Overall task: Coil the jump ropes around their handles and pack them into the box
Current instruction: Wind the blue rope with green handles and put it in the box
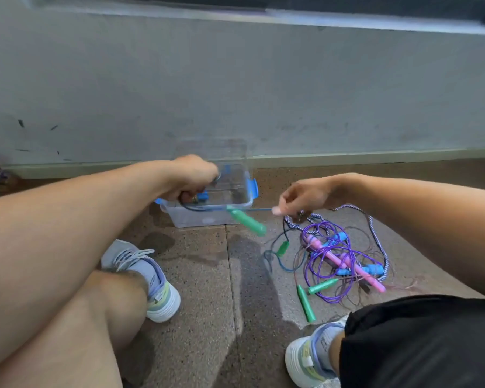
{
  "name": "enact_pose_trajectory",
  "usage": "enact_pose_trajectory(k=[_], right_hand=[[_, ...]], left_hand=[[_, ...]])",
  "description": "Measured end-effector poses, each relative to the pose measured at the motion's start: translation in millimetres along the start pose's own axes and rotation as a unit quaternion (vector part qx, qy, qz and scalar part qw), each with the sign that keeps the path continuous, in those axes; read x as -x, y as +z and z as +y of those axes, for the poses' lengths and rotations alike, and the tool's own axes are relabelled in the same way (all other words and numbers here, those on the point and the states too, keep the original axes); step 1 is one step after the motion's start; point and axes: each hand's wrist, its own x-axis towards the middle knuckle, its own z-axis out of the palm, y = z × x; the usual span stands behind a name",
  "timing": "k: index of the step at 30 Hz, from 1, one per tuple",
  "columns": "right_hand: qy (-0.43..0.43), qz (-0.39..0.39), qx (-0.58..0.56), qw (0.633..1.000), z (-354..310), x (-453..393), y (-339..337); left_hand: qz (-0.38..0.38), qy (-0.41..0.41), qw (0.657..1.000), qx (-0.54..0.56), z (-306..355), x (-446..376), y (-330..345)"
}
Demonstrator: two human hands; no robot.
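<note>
Left hand (pixel 192 177): fist curled round a blue-ended handle (pixel 201 196) over the clear box (pixel 207 218); right hand (pixel 297 198): fingertips pinching the thin blue cord (pixel 259 209), drawn taut; green handle (pixel 247 221): dangling, blurred, at the box's near rim; loose ropes (pixel 336 256): heaped on the floor beside; advice: keep the cord taut, lay turns side by side, tuck the end before dropping in

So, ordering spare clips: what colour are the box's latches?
Blue latches on the clear box, head view.
</note>
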Motion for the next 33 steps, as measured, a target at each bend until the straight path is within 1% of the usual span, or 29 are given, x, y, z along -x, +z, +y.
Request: enact_pose_trajectory(k=[1, 2, 3, 4, 5, 6, 8, 9, 11, 12, 14, 17, 20, 22, 24, 25, 27, 29, 31, 32, 33], right_hand=[[0.034, -0.005, 0.092, 0.995, 10, -1, -5], [0.076, -0.006, 0.196, 0.978, 20, -1, -9], [0.113, -0.008, 0.283, 0.952, 28, 0, -11], [0.141, -0.009, 0.331, 0.933, 35, 1, -11], [0.154, -0.008, 0.338, 0.928, 40, 1, -11], [0.156, -0.001, 0.320, 0.935, 42, 4, -11], [0.126, 0.038, 0.249, 0.960, 33, 10, -8], [0.093, 0.069, 0.202, 0.973, 26, 12, -8], [0.010, 0.128, 0.099, 0.987, 3, 14, -4], [-0.034, 0.148, 0.049, 0.987, -10, 15, -2], [-0.099, 0.165, -0.016, 0.981, -39, 17, 3], [-0.151, 0.178, -0.071, 0.970, -73, 19, 8], [-0.177, 0.228, -0.093, 0.953, -85, 20, 7], [-0.168, 0.250, -0.098, 0.949, -82, 21, 4], [-0.142, 0.236, -0.083, 0.958, -70, 21, 1], [-0.120, 0.218, -0.063, 0.966, -62, 20, -1], [-0.063, 0.177, -0.008, 0.982, -38, 19, -6], [0.022, 0.147, 0.087, 0.985, -7, 19, -14], [0.116, 0.123, 0.194, 0.966, 19, 25, -20], [0.140, 0.118, 0.211, 0.960, 27, 27, -21], [0.142, 0.125, 0.182, 0.965, 32, 28, -23]], left_hand=[[0.002, -0.006, 0.993, -0.119, -7, 0, -2], [0.000, -0.011, 0.977, -0.215, -13, 3, -5], [-0.008, -0.016, 0.961, -0.276, -17, 4, -9], [-0.020, -0.027, 0.952, -0.304, -22, 5, -13], [-0.037, -0.045, 0.945, -0.322, -25, 6, -15], [-0.051, -0.055, 0.935, -0.347, -29, 7, -17], [-0.057, -0.031, 0.919, -0.389, -36, 6, -16], [-0.061, 0.002, 0.924, -0.378, -38, 3, -14], [-0.068, 0.077, 0.954, -0.281, -35, -2, -10], [-0.062, 0.115, 0.965, -0.229, -31, -2, -8], [-0.058, 0.180, 0.971, -0.147, -19, 0, -2], [-0.064, 0.211, 0.973, -0.065, -5, 1, 11], [-0.062, 0.192, 0.978, -0.049, 5, 1, 18], [-0.023, 0.163, 0.985, -0.052, 8, -2, 14], [0.059, 0.124, 0.989, -0.049, 10, -7, 8], [0.104, 0.097, 0.989, -0.029, 9, -12, 5], [0.176, 0.039, 0.983, -0.021, 4, -20, -4], [0.235, -0.004, 0.971, -0.040, -5, -26, -12], [0.241, -0.029, 0.968, -0.061, -17, -29, -19], [0.219, -0.030, 0.972, -0.085, -23, -30, -21], [0.181, -0.024, 0.977, -0.106, -28, -28, -21]])
